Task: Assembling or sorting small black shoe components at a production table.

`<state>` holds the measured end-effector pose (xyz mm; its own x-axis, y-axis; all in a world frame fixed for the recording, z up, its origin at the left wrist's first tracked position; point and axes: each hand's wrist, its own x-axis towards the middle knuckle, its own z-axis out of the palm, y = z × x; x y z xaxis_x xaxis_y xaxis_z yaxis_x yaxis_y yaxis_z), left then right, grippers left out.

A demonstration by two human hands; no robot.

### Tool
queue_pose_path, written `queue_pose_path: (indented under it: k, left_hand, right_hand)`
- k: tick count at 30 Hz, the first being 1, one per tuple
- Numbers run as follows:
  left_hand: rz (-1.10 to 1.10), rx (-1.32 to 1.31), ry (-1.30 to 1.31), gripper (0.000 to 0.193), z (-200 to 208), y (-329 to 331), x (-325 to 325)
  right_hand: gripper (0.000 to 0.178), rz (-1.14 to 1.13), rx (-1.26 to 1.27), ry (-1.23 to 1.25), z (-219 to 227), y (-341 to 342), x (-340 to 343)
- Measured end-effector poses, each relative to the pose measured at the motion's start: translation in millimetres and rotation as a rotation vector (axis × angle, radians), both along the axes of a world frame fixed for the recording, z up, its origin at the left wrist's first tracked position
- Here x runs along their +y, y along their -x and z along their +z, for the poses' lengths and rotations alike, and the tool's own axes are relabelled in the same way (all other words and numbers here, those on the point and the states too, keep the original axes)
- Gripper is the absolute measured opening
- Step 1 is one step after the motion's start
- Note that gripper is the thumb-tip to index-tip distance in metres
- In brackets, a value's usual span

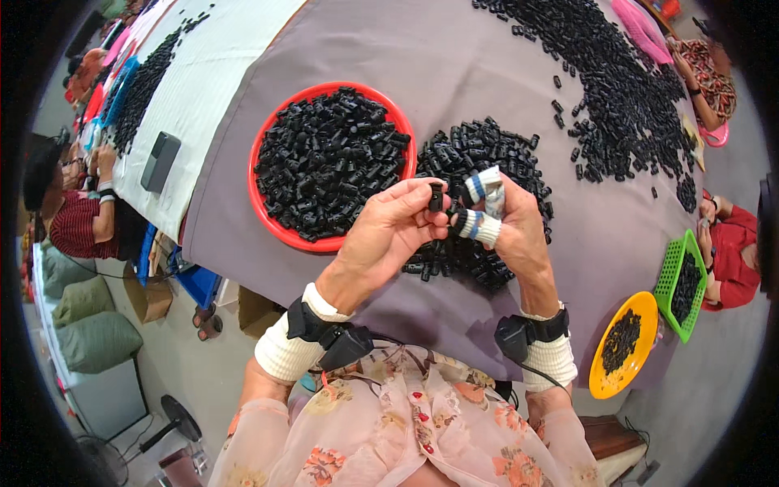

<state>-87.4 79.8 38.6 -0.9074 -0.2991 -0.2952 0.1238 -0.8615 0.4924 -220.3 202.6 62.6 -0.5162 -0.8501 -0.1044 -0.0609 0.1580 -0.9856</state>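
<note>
Between the thumb and forefinger of my left hand point(395, 221) a small black plastic part point(436, 196) is pinched. My right hand point(518, 223) is close beside it, thumb and fingers bent inward, with white, blue-banded covers point(479, 226) on some fingers. Black shows at those fingertips, but whether it is another part or the cover ends is hard to make out. Below and behind both hands is a heap of similar black parts point(487, 150). Left of the heap stands a round red basin point(256, 191) full of the same parts.
A large spread of black parts point(625, 105) covers the table's far right. A yellow plate point(647, 312) and a green basket point(667, 280) hold more at the right edge. A dark phone-like block point(161, 162) lies left on white cloth. Other people sit at both sides.
</note>
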Motion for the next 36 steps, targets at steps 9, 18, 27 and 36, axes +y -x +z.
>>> queue_pose_path:
  k: [9, 18, 27, 36]
  left_hand:
    - [-0.034, 0.033, 0.004, 0.023, 0.4, 4.8, 6.7]
    - [-0.058, -0.027, 0.086, 0.022, 3.4, 0.4, 8.6]
    - [0.081, -0.099, 0.341, 0.020, 15.1, -16.2, -17.3]
    - [0.361, -0.504, 1.278, 0.022, 23.7, -42.0, -61.5]
  right_hand:
    - [0.021, 0.022, -0.053, 0.003, -0.6, 1.9, -4.4]
    - [0.023, -0.033, -0.034, 0.025, -4.5, 0.9, -0.9]
    - [0.018, -0.135, 0.010, -0.014, -2.1, 0.3, -3.6]
    - [0.012, -0.187, -0.107, 0.041, -16.2, 22.1, 16.3]
